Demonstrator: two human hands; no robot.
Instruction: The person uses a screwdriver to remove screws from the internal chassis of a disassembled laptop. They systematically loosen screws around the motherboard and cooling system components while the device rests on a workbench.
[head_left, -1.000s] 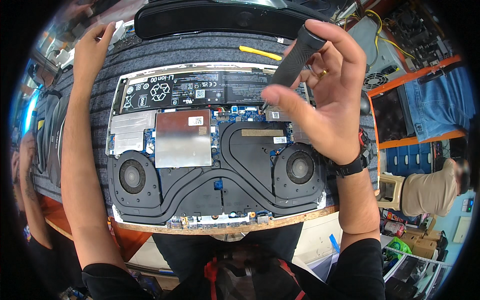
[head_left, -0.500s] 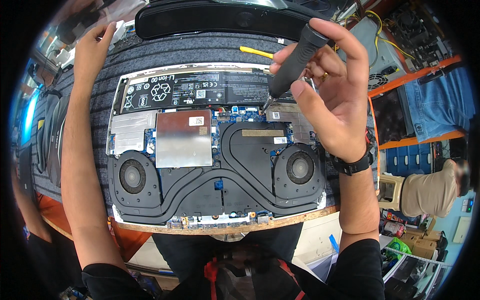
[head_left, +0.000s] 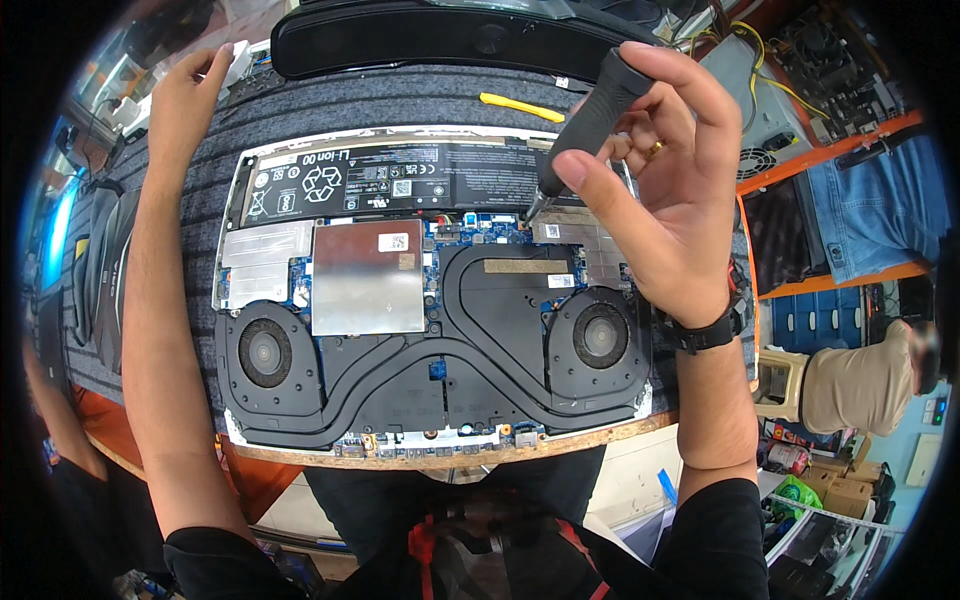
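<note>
An opened laptop [head_left: 375,370] lies on a dark ribbed mat [head_left: 400,100], showing a black battery [head_left: 380,180], a silver shield [head_left: 365,280], two fans and dark heat pipes. My right hand [head_left: 670,190] grips a black-handled screwdriver [head_left: 595,110], its shaft angled down to the board just below the battery's right part. My left hand [head_left: 190,90], fingers curled, rests at the upper left beside a white object [head_left: 237,65]; what it holds, if anything, is hidden. A yellow pry tool [head_left: 520,108] lies above the laptop.
A long black speaker bar [head_left: 420,40] runs behind the mat. A metal computer unit [head_left: 730,80] and orange shelving with jeans [head_left: 860,210] are at the right. Another person [head_left: 855,385] is bent over at the far right; another person's arm [head_left: 65,420] shows at left.
My right hand's fingers and thumb have shifted on the screwdriver handle, which tilts slightly while its lower end stays at the same spot. My left hand stays still.
</note>
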